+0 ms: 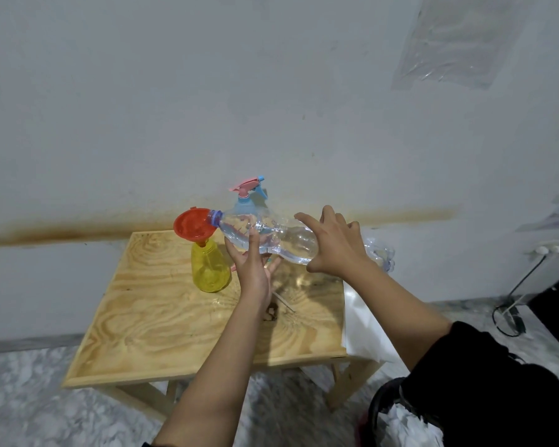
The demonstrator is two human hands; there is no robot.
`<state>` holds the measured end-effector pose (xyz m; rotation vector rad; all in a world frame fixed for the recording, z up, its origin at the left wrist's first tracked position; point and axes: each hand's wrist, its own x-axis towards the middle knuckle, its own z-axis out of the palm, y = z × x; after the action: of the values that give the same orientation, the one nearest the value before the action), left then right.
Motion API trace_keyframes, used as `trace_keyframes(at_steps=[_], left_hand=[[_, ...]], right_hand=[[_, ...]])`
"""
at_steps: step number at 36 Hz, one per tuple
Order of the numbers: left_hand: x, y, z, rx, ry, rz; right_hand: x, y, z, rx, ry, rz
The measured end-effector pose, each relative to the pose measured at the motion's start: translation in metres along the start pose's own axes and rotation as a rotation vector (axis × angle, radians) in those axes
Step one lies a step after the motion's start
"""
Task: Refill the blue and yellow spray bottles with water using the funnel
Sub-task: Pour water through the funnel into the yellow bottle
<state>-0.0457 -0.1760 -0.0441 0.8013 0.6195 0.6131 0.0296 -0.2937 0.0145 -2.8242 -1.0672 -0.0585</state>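
So, both hands are clamped on one clear water bottle (pixel 265 235), held nearly level above the tabletop (pixel 162 321). The left hand (pixel 255 272) takes it from below near the middle: its grip is closed, with the thumb laid up across the near side and the fingers tucked under the belly. The right hand (pixel 336 243) has the base end, fingers spread and curved over the top and the thumb hooked beneath, so that grip is closed on the bottle too. Some water lies along the bottle's lower side.

The bottle's neck, ringed in blue, points to the left and sits at the rim of the red funnel (pixel 192 225). The funnel stands upright with its spout in the open neck of the yellow spray bottle (pixel 208 269), which stands on the tabletop just left of the left hand. The blue spray bottle (pixel 244 206) stands behind the water bottle, near the tabletop's far edge, with its pink and blue trigger head on.

A thin pale tube (pixel 284 303) lies on the wood beside the left wrist. Crumpled clear plastic (pixel 380 253) shows beyond the right hand, and a white sheet (pixel 362 327) hangs over the tabletop's right edge. A stained pale wall (pixel 271 108) stands behind.
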Motion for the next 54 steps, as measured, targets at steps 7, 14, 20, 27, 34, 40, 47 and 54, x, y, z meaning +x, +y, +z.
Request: trace_keyframes(at_steps=[7,14,20,27,34,40,47,54], left_hand=[[0.005,0.005,-0.007,0.104,-0.008,0.025],[0.004,0.016,0.007,0.214,-0.055,0.128],[0.006,0.021,0.031,0.32,-0.153,0.196],[0.013,0.022,0.063,0.48,-0.245,0.313],[0.017,0.013,0.092,0.674,-0.312,0.424],[0.02,0.001,0.106,0.813,-0.354,0.483],[0.022,-0.013,0.116,0.932,-0.364,0.556],[0.024,-0.027,0.112,0.993,-0.349,0.576]], right_hand=[[-0.002,-0.002,0.018,0.122,0.018,0.038],[-0.008,0.004,0.028,0.288,0.086,0.076],[-0.007,0.018,0.037,0.511,0.214,0.096],[0.0,0.036,0.041,0.671,0.299,0.155],[0.008,0.052,0.053,0.812,0.304,0.205],[0.019,0.064,0.068,0.836,0.303,0.245],[0.033,0.073,0.083,0.78,0.284,0.296],[0.034,0.076,0.094,0.8,0.265,0.31]])
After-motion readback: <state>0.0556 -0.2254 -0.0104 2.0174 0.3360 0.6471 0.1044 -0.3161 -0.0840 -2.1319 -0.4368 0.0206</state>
